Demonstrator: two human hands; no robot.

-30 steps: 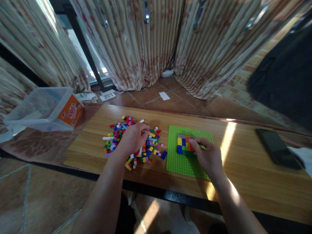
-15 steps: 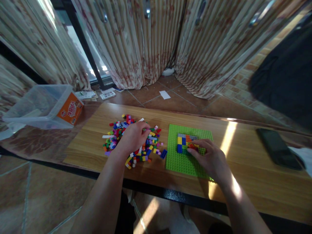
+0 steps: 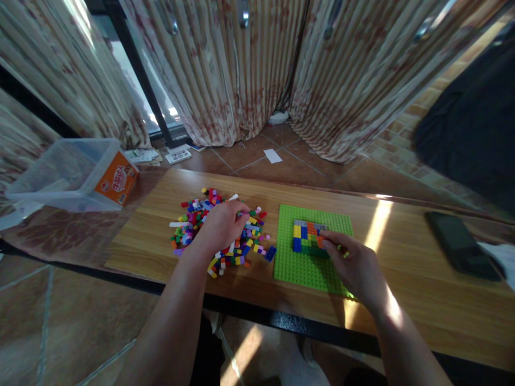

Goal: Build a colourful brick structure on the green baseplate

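A loose pile of colourful toy bricks (image 3: 225, 257) lies on the wooden table. My left hand (image 3: 223, 222) rests over this pile with its thumb and fingers curled together; whatever is between them is hidden. To the right lies a green studded baseplate (image 3: 289, 268), bearing a flat block of joined bricks (image 3: 304, 236) in blue, yellow, orange, green and grey. At the right side of that block is my right hand (image 3: 354, 262), thumb and fingertips drawn together beside an orange brick (image 3: 321, 242). I cannot make out what the fingertips hold. Part of the block is covered by the fingers.
A clear plastic box (image 3: 68, 177) with an orange label stands at the far left. One blue brick (image 3: 270, 253) sits between pile and baseplate. A dark phone (image 3: 458, 244) lies on the right of the table (image 3: 398, 279), beside white paper (image 3: 501, 257). Curtains (image 3: 225, 80) hang behind.
My right hand has shifted slightly right, uncovering more orange and green bricks on the block. My left hand stays in nearly the same place over the pile.
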